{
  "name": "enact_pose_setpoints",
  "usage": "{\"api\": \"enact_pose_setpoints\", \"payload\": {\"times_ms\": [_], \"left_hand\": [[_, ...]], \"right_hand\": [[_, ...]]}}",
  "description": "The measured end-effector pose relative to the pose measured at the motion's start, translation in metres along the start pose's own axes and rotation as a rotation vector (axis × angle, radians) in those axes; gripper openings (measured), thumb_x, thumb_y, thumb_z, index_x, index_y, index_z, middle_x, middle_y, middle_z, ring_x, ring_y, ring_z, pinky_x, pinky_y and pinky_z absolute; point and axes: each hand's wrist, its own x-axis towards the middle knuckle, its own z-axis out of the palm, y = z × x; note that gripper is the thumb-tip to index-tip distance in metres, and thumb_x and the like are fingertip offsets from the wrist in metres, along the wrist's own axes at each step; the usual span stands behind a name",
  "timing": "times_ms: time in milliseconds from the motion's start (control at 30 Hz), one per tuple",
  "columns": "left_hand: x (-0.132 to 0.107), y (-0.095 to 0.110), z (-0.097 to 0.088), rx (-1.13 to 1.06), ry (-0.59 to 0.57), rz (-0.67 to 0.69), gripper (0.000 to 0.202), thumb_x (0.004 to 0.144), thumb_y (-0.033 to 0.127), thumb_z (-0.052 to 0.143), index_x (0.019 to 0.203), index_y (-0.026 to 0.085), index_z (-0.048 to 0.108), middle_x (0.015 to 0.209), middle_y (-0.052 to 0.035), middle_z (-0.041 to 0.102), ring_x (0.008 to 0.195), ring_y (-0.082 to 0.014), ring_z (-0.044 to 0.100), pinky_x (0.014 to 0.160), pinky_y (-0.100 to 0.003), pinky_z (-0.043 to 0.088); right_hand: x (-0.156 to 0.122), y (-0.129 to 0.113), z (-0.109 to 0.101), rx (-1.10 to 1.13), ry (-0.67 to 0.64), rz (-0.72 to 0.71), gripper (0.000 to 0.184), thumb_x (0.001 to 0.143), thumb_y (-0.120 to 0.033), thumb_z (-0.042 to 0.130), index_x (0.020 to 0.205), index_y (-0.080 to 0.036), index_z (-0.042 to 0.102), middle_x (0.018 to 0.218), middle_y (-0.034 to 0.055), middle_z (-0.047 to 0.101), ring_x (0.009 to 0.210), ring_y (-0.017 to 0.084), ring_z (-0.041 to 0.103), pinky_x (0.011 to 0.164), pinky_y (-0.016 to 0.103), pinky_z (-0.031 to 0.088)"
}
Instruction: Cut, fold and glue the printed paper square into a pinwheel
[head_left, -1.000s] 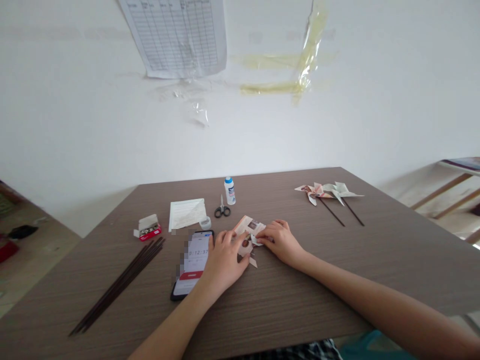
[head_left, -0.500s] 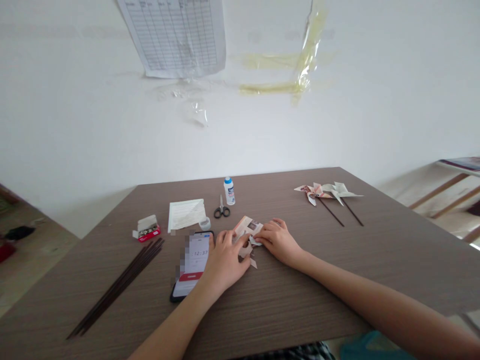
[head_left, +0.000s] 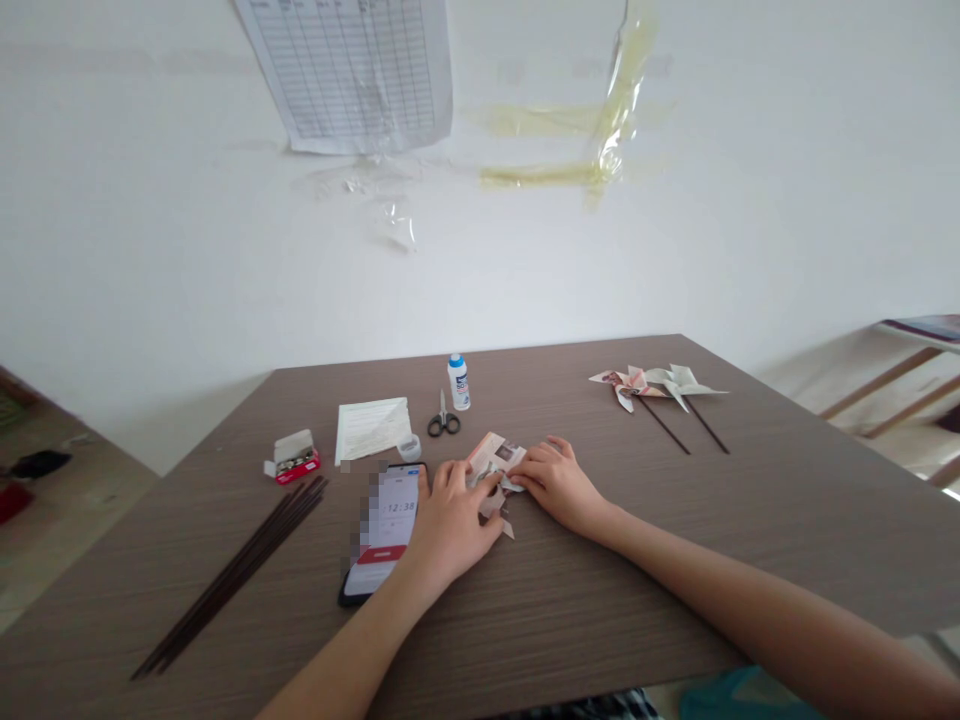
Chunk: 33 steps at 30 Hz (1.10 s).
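A small piece of printed paper [head_left: 491,447], cut and partly folded, lies on the table between my two hands. My left hand [head_left: 454,520] holds its left side, thumb and index finger on the paper, while the other fingers rest near the phone's edge. From the right, my right hand [head_left: 556,485] pinches a folded flap of the same paper with its fingertips. The fingers hide part of the paper's middle. Just left of my left hand is a phone [head_left: 388,555] with a timer on its screen.
Behind the paper stand a white glue bottle [head_left: 459,385], scissors [head_left: 443,420], a small clear cup [head_left: 409,447] and paper sheets [head_left: 373,428]. At left are an open red box [head_left: 298,460] and dark sticks [head_left: 232,575]. Two paper pinwheels [head_left: 634,386] lie at right.
The flap under my fingertips has shifted slightly, and more of the light folded paper shows between my hands. Both hands stay almost in place.
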Motion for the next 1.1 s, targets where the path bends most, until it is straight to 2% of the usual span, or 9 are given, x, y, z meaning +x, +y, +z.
{"api": "enact_pose_setpoints", "payload": {"times_ms": [100, 233, 333, 633, 867, 1100], "left_hand": [[0.0, 0.0, -0.001, -0.005, 0.008, 0.002, 0.057, 0.105, 0.028, 0.083, 0.16, 0.039, 0.081, 0.159, -0.0172, 0.074, 0.16, -0.0476, 0.061, 0.141, -0.088, 0.032], [-0.001, 0.0, -0.003, -0.015, 0.018, 0.004, 0.055, 0.104, 0.029, 0.083, 0.158, 0.038, 0.083, 0.159, -0.0169, 0.074, 0.158, -0.0478, 0.062, 0.141, -0.087, 0.034], [0.0, -0.001, -0.004, -0.028, 0.021, 0.001, 0.054, 0.104, 0.03, 0.083, 0.157, 0.038, 0.083, 0.159, -0.0166, 0.074, 0.157, -0.0481, 0.062, 0.141, -0.086, 0.034], [0.001, 0.003, -0.006, -0.003, -0.064, -0.018, 0.059, 0.107, 0.031, 0.079, 0.165, 0.041, 0.077, 0.167, -0.0157, 0.069, 0.165, -0.0468, 0.056, 0.144, -0.084, 0.027], [0.002, 0.005, -0.005, -0.001, -0.059, -0.024, 0.059, 0.106, 0.031, 0.08, 0.165, 0.04, 0.077, 0.167, -0.0162, 0.069, 0.165, -0.0477, 0.056, 0.144, -0.085, 0.028], [0.0, 0.004, -0.004, 0.009, -0.06, -0.023, 0.058, 0.108, 0.032, 0.078, 0.166, 0.039, 0.077, 0.169, -0.0176, 0.068, 0.166, -0.0483, 0.054, 0.143, -0.086, 0.028]], "right_hand": [[-0.001, 0.001, -0.001, 0.009, 0.009, -0.01, 0.021, 0.118, -0.023, 0.073, 0.114, -0.03, 0.092, 0.116, 0.0089, 0.091, 0.116, 0.032, 0.082, 0.133, 0.07, 0.043], [-0.002, 0.002, -0.001, 0.037, 0.029, -0.032, 0.013, 0.113, -0.029, 0.084, 0.122, -0.031, 0.093, 0.122, 0.009, 0.092, 0.121, 0.033, 0.083, 0.137, 0.074, 0.039], [-0.004, 0.003, 0.0, 0.046, 0.046, -0.048, 0.016, 0.11, -0.033, 0.089, 0.125, -0.031, 0.093, 0.123, 0.0092, 0.092, 0.12, 0.034, 0.084, 0.138, 0.077, 0.036], [-0.007, 0.009, 0.002, 0.075, 0.092, -0.046, 0.008, 0.11, -0.034, 0.089, 0.116, -0.034, 0.093, 0.117, 0.0043, 0.094, 0.115, 0.032, 0.088, 0.144, 0.075, 0.032], [-0.008, 0.013, 0.0, 0.033, 0.092, -0.081, 0.013, 0.107, -0.035, 0.092, 0.12, -0.036, 0.092, 0.118, 0.0041, 0.093, 0.116, 0.033, 0.087, 0.144, 0.072, 0.034], [-0.008, 0.009, 0.001, 0.008, 0.08, -0.066, 0.013, 0.107, -0.032, 0.09, 0.119, -0.037, 0.093, 0.114, 0.0044, 0.092, 0.113, 0.033, 0.087, 0.142, 0.075, 0.036]]}}
